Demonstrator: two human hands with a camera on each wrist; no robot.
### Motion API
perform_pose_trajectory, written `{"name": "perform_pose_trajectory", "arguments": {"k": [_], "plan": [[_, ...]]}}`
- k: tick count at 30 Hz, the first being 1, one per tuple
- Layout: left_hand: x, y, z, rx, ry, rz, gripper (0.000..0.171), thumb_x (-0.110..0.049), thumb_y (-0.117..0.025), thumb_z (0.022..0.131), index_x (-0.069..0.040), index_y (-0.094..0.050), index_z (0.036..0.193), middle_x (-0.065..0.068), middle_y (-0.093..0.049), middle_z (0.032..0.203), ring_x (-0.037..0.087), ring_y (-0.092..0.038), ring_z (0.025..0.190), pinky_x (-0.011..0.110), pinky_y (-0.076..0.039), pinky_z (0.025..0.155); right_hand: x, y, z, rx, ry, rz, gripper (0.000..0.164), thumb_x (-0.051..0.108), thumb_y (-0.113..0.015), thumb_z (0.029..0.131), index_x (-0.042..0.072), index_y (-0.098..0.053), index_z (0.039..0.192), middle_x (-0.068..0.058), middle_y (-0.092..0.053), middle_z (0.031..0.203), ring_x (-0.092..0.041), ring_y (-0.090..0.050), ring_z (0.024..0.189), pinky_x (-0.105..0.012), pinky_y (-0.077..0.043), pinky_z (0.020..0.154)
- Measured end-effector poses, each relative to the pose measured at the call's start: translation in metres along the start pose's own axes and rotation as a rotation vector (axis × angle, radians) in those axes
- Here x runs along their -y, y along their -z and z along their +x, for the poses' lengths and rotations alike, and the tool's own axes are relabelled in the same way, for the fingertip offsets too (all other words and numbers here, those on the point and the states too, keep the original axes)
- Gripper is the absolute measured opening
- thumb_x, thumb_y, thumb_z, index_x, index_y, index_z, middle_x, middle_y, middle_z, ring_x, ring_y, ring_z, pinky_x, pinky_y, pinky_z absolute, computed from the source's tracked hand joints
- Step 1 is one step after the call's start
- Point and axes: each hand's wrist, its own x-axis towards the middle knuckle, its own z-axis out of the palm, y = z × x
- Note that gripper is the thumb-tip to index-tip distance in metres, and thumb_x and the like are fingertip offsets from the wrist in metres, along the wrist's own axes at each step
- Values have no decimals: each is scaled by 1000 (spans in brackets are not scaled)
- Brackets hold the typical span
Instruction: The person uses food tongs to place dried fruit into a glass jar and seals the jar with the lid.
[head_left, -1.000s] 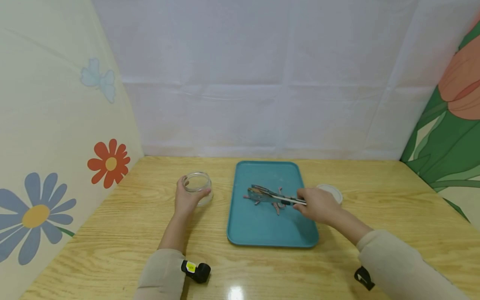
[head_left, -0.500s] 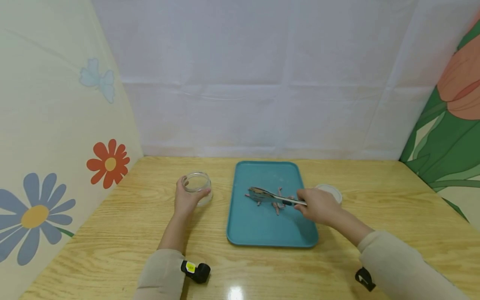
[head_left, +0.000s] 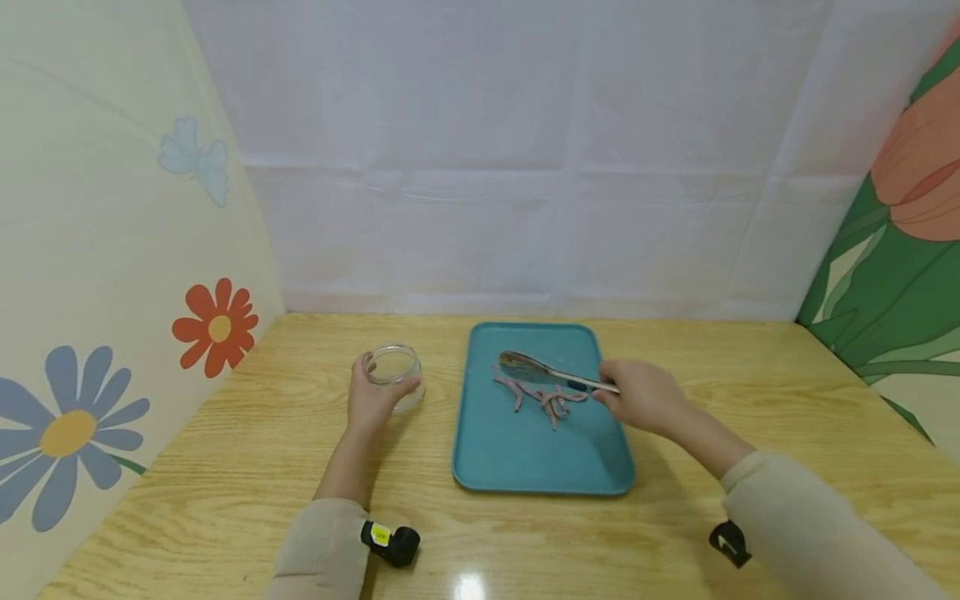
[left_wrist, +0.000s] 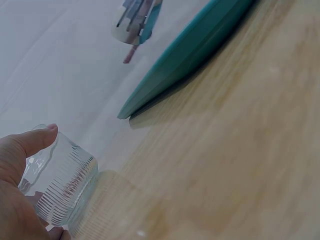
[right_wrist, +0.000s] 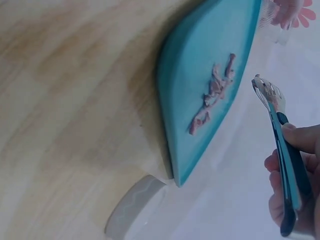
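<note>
My left hand grips a clear glass jar round its upper part, thumb near the rim. The jar stands upright on the table left of the tray, its ribbed side showing in the left wrist view. With curled fingers my right hand holds metal tongs, raised above the blue tray. Their slotted ends are close together, and a thin pinkish-brown strip pokes out of them in the left wrist view. Several more pinkish-brown strips lie in a loose heap mid-tray.
A round whitish lid lies on the wooden table right of the tray; my right hand covers it in the head view. A pale cloth hangs behind the table, with flower-printed panels at both sides.
The tongs' ends have come together over the strips, and my right hand has lifted them off the heap. More of the strips now shows. My left hand and the jar have stayed put.
</note>
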Motion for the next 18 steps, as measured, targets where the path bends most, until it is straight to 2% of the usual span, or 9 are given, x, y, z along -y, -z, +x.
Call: {"name": "perform_pose_trajectory", "arguments": {"k": [7, 18], "plan": [[-2, 1, 0, -4, -4, 10, 96, -20, -73, 69, -10, -7, 138, 15, -16, 137, 37, -18, 122, 46, -25, 95, 1, 16, 8, -20, -20, 11, 25, 19, -61, 81, 13, -43, 65, 1, -37, 53, -12, -32, 44, -25, -25, 40], [0, 0, 0, -13, 3, 10, 97, -22, -74, 68, -11, -7, 138, 15, -17, 137, 36, -16, 123, 47, -23, 96, 9, 33, 22, -85, -146, 96, 20, 22, -57, 84, 10, -47, 71, -2, -41, 56, -15, -35, 46, -27, -25, 40]]}}
